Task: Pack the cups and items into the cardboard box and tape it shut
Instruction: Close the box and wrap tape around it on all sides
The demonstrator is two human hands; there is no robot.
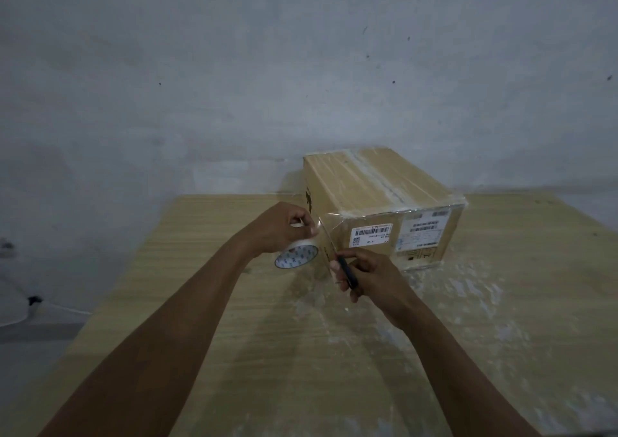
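A person's left hand [284,225] grips a tape roll [296,256], fingers curled round its rim, while the right hand [371,276] clamps its fingers and thumb on a dark-handled cutting tool [347,272] (scissors or knife, the blur does not tell). The tool is raised to a strip of clear tape [329,227] stretched from the roll to the near left corner of the cardboard box [384,185]. The box sits closed toward the back of a pale wood-grain table [234,353], near a rough grey wall [301,68].

Glossy film runs along the box's top seam and wraps its front upper edge, so the sealing looks close to done. The box is a squat, square-edged carton of plain brown board, with two white barcode labels [371,234] on its front face. It will likely feel stiff at the corners and softer mid-panel. With cups presumably inside, it is best lifted from underneath at two opposite sides, not by the slick taped top.

The strip is thin, limp and sticky, and apt to fold onto itself once cut. Tension from the roll should keep it flat. The tabletop's right half shows whitish, patchy scuffing.
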